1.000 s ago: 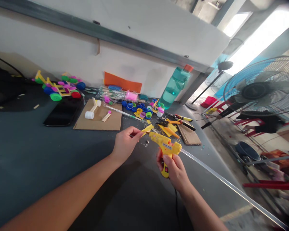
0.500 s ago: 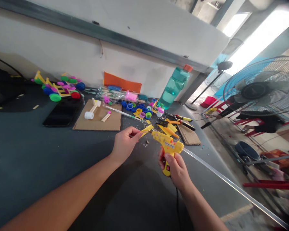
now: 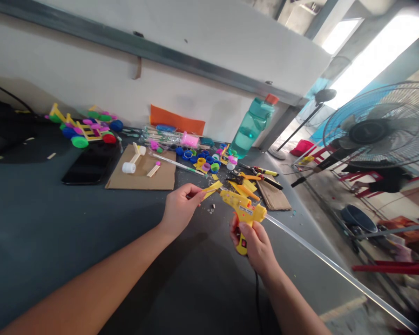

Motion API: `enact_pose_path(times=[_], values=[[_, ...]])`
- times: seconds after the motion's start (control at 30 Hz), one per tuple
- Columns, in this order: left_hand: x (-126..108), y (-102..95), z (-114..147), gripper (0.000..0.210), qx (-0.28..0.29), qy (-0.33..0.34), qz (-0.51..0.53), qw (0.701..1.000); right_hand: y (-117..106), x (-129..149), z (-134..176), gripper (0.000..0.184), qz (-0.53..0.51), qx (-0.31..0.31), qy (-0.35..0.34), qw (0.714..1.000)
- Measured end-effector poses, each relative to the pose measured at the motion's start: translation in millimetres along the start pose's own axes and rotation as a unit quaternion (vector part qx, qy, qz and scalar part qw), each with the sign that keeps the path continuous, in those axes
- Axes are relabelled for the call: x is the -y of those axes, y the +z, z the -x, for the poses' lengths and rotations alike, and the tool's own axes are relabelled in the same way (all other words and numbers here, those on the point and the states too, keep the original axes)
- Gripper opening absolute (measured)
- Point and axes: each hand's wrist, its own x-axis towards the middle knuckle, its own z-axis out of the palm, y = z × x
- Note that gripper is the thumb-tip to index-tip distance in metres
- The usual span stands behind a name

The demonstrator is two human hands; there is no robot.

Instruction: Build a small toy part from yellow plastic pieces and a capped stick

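My left hand (image 3: pixel 182 208) pinches a small yellow strip (image 3: pixel 212 187) between thumb and fingers, above the dark table. My right hand (image 3: pixel 254 242) is wrapped round the handle of a yellow glue gun (image 3: pixel 243 207). Its nozzle points left and sits right by the strip's far end; whether they touch I cannot tell. A long clear glue stick (image 3: pixel 321 251) juts from the gun's back toward the lower right. Just beyond the hands lie yellow scraps (image 3: pixel 244 189) and orange-handled scissors (image 3: pixel 250 177).
A cardboard piece (image 3: pixel 143 179) bears sticks and white caps. Around it are a phone (image 3: pixel 89 163), colourful bottle-cap models (image 3: pixel 87 125), loose caps (image 3: pixel 204 158), pliers (image 3: pixel 268 171) and a teal water bottle (image 3: pixel 253 128). A fan (image 3: pixel 370 130) stands beyond the table's right edge.
Both hands, the yellow strip and the glue gun keep almost the same position.
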Motion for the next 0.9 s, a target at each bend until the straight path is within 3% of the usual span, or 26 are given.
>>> enact_pose_path(times=[0.37, 0.9], values=[[1.6, -0.6, -1.1, 0.024, 0.004, -0.013, 0.016, 1.000, 0.7, -0.4, -0.7, 0.029, -0.035, -0.036, 0.003, 0.999], [1.3, 0.0, -1.4, 0.024, 0.006, -0.013, 0.018, 1.000, 6.9, 1.7, 2.2, 0.027, -0.041, 0.031, -0.003, 0.999]])
